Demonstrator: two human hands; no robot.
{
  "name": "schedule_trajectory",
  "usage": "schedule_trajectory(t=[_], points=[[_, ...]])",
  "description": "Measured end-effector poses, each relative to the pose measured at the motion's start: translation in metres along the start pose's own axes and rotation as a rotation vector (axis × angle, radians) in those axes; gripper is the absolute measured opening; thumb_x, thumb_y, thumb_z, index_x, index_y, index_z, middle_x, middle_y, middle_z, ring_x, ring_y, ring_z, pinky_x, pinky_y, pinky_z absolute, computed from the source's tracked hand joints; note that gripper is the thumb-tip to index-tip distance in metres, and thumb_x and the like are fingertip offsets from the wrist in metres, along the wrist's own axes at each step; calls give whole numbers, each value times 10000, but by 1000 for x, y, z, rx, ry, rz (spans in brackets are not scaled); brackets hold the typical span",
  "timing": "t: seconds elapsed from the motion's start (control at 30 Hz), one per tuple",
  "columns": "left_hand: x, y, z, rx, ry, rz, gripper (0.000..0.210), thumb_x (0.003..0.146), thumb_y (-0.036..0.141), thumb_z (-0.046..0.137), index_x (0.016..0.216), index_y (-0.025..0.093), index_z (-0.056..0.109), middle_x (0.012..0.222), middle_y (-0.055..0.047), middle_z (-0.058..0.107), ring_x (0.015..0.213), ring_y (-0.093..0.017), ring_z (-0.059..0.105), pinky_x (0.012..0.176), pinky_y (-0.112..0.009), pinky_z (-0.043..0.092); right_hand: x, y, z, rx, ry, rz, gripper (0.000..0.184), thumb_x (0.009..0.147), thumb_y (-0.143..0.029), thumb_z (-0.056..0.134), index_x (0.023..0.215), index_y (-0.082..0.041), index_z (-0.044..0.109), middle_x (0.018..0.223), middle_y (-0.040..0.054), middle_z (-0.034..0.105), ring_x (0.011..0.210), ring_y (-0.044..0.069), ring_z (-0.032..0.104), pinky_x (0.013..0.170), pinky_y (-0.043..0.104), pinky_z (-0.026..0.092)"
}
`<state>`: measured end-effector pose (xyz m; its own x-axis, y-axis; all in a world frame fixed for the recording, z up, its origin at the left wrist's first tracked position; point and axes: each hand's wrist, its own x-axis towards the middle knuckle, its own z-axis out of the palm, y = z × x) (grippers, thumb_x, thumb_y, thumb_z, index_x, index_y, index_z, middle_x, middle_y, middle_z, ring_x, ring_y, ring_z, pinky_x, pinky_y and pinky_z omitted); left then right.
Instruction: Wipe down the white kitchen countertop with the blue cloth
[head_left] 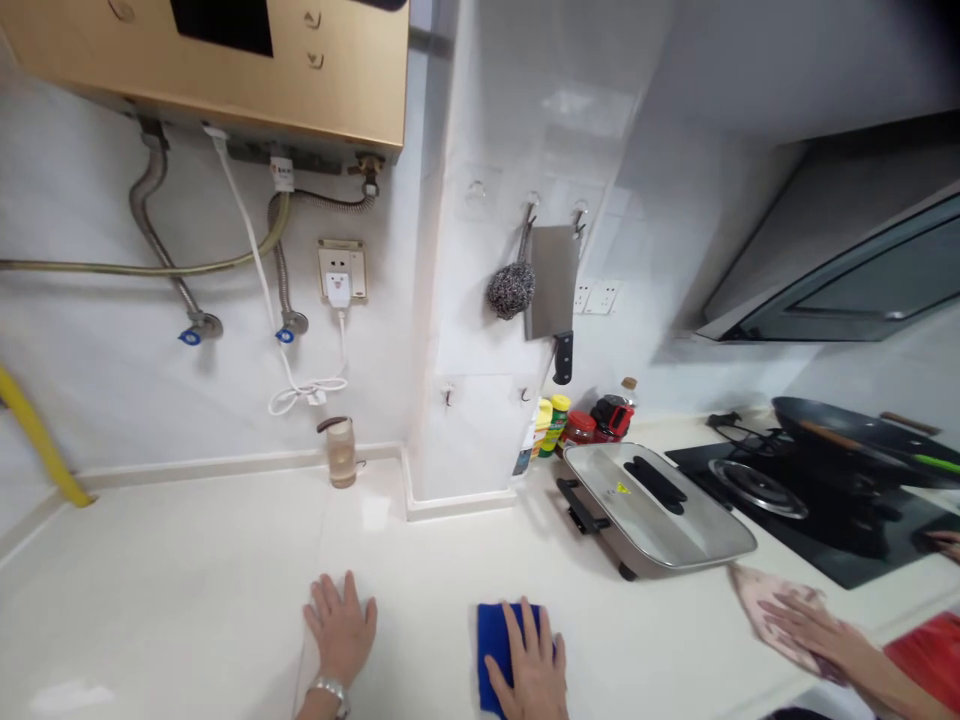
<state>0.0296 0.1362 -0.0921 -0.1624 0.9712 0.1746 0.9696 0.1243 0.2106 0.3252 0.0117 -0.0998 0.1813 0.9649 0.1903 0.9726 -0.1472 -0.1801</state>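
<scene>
On the white counter (187, 600), the left hand (342, 632) lay flat with its fingers spread. The right hand (532, 665) lay on the blue cloth (490, 628) — fingers spread too — between the left hand and the lidded pan (660, 530).

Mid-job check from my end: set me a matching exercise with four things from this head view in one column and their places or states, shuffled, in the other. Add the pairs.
Things
1. Left hand
2. Blue cloth
3. Cleaver
4. Lidded pan

Places or states
A. Hanging from a wall hook
B. Under the right hand
C. On the white counter beside the hob
D. Spread open, holding nothing

Pairs: 1-D, 2-B, 3-A, 4-C
</scene>
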Motion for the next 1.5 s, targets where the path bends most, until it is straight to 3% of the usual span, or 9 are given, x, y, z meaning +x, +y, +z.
schedule_trajectory(t=[0.13,0.27,0.43,0.63,0.77,1.0,1.23,1.33,1.5], points=[[30,15,-1,-72,-77,182,549,945,308,353,1445,112,466,1593,-202,340,1512,-344,224,1194,-560,279,-1,-7,30,-8,54,-5,673,861,-615,513,1463,-318,464,1534,119,428,1387,491,372,1014,736,370],[53,53,12,-148,-93,255,564,942,315,356,1461,111,440,1578,-186,376,1487,-331,300,1199,-557,294,9,3,37,-25,123,-32,585,817,-434,592,1397,-381,540,1476,77,514,1296,464,494,916,659,479],[58,88,36,-136,137,259,579,898,308,448,1444,116,471,1551,-210,415,1474,-422,286,1193,-645,252,36,27,27,220,136,-26,474,830,-359,580,1301,-343,633,1377,45,613,1229,400,555,911,562,524],[58,89,45,-153,287,356,675,888,285,479,1527,149,308,1629,-200,255,1522,-421,108,1195,-626,275,108,41,10,896,289,459,650,860,-660,495,1270,-169,606,1196,115,695,1093,301,633,949,425,521],[61,89,44,-137,302,388,714,905,264,456,1560,190,185,1670,-184,107,1526,-420,81,1178,-641,297,175,40,1,793,445,573,746,894,-660,376,1350,-86,518,1237,186,648,1116,326,597,970,470,486],[62,86,41,-99,135,372,719,911,302,452,1566,210,169,1668,-165,147,1534,-403,32,1189,-637,289,214,1,25,164,385,482,625,969,-392,284,1432,4,422,1414,305,495,1327,453,396,997,698,322],[61,87,41,-118,69,344,658,910,234,424,1546,199,260,1672,-168,124,1538,-385,-5,1206,-630,246,188,-99,48,110,128,289,615,947,-272,269,1488,10,341,1487,332,395,1337,480,386,980,727,310],[62,83,43,-129,53,341,627,915,196,392,1533,227,298,1665,-150,178,1542,-356,33,1211,-606,254,178,-120,44,125,17,159,603,926,-245,326,1496,-53,365,1527,272,380,1368,448,367,1034,709,284],[67,80,43,-145,63,323,558,933,212,365,1489,212,400,1620,-171,303,1525,-366,161,1200,-592,285,162,-105,15,253,-216,-265,636,890,-330,466,1514,-265,368,1620,54,299,1456,345,273,1154,582,245]])
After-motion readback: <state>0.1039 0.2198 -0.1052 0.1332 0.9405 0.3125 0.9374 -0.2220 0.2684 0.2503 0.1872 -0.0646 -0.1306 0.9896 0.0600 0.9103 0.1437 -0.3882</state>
